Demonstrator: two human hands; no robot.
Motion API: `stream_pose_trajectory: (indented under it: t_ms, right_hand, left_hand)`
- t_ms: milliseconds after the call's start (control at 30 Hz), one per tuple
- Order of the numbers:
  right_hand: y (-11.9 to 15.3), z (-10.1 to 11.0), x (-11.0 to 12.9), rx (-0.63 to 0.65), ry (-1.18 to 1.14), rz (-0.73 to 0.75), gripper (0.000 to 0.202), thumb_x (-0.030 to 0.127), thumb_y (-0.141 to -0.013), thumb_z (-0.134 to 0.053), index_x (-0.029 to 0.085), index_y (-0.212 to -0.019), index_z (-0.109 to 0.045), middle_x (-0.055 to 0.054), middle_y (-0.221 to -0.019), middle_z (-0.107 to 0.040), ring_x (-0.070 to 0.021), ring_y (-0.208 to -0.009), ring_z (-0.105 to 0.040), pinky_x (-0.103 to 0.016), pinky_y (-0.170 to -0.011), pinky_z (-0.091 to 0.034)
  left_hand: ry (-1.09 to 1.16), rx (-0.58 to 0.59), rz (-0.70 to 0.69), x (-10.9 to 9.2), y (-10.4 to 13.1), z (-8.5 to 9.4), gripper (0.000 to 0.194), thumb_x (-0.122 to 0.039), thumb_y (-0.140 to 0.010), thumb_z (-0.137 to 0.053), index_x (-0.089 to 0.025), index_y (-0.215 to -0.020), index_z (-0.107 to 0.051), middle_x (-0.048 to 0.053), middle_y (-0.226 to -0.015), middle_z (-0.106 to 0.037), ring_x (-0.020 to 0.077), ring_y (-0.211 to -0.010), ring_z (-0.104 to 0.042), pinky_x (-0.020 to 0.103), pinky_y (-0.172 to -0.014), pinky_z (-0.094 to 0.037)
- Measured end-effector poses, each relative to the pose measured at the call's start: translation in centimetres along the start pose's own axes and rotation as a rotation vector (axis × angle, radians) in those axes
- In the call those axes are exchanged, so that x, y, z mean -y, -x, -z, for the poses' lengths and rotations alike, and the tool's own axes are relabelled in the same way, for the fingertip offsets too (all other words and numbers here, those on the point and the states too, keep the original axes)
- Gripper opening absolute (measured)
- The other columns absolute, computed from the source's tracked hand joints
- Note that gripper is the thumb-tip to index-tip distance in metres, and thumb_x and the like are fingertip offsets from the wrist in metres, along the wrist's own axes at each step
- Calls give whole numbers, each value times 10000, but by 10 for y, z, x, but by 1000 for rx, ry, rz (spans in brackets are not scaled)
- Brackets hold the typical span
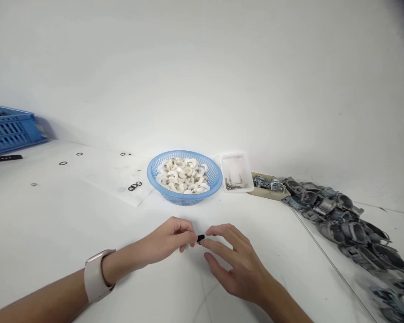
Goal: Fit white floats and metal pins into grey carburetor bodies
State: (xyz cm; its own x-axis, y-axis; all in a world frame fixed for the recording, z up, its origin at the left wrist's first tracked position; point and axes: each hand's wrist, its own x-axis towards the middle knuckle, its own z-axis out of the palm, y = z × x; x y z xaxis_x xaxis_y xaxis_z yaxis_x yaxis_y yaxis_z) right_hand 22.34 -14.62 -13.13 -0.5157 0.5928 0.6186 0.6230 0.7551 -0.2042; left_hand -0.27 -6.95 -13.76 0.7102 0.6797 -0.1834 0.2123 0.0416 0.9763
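Observation:
My left hand (177, 237) pinches a small black part (200, 238) with a bit of metal at its lower side; its exact kind is too small to tell. A pale watch strap circles the left wrist. From the right, my right hand (230, 258) reaches to the same part, fingers spread apart, its fingertips close to or touching the part. Just beyond both hands stands a blue oval basket (185, 200) heaped with white plastic ring-like pieces (183, 176).
Right of the basket, a white tray (227, 161) holds thin metal pins, beside a cardboard box (269, 193) of metal parts. Grey carburetor-like castings (333, 206) pile up along the right. Black rings (132, 187) lie on the left, before a blue crate (13, 130).

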Motion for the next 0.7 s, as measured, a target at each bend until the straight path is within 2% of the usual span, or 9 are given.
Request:
stream_pose_trajectory:
  t_ms: [133,433,700]
  right_hand:
    - [2,1,-3,-28,5,-21,262,78,-916,-608,187,-1146,-671,-123,-1101,-663,-224,-931,-629,-382,-782,-557]
    - [1,0,0,10,15,-12,288,84,-917,-607,190,-1178,-667,-130,-1119,-664,-234,-940,-628,-392,-784,-557]
    - [2,-2,-1,28,6,-16,305,80,-914,-607,193,-1192,-664,-124,-1111,-665,-232,-932,-625,-391,-775,-558]
  left_hand:
    - [-1,-7,2,2,0,1,257,-376,-914,-587,-167,-787,-667,-27,-637,-529,119,-592,-385,273,-572,-267]
    - [9,2,-3,3,-2,1,254,-374,-910,-585,-167,-782,-657,-28,-634,-523,117,-578,-359,278,-566,-253]
    - [3,-1,-3,2,-1,0,232,-351,-892,-587,-169,-767,-658,-22,-638,-521,127,-602,-393,284,-591,-278]
